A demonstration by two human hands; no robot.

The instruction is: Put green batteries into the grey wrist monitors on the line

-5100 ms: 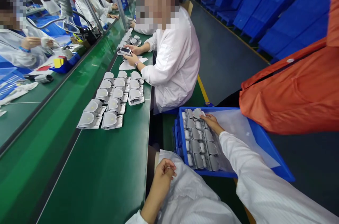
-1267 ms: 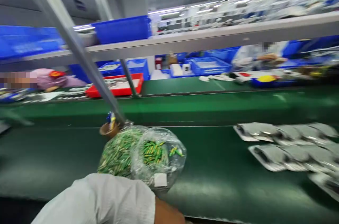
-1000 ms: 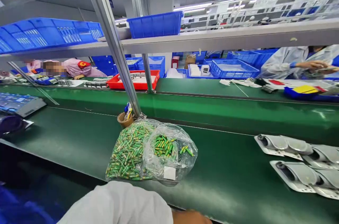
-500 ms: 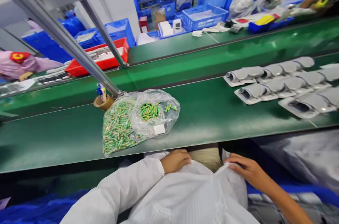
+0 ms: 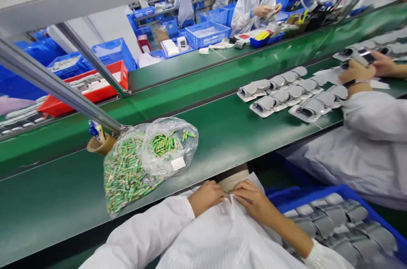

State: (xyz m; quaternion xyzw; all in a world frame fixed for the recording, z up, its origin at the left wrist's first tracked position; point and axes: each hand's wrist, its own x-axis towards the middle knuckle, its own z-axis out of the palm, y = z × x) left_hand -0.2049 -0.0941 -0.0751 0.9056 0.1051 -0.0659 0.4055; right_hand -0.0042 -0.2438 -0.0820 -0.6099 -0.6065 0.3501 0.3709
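Observation:
My left hand (image 5: 206, 196) and my right hand (image 5: 251, 198) meet in my lap, just below the edge of the green bench (image 5: 235, 133). Both have curled fingers pinching the white fabric of my coat (image 5: 219, 235) between them. On the bench right in front of them lie two clear plastic bags of small green cylindrical parts (image 5: 140, 161). At my right side stands a blue tray (image 5: 337, 218) holding several grey plastic housings.
Rows of grey-white housings (image 5: 286, 93) lie on the bench to the right, where a co-worker's hands (image 5: 356, 71) hold one. A brown tape roll with pens (image 5: 98, 141) stands by a slanted metal post (image 5: 60, 91). Red tray (image 5: 92, 84) and blue crates sit beyond.
My view has swung from the blue tray at my right to the bench. My right hand has left the tray and come to my lap, joining the left on the coat fabric.

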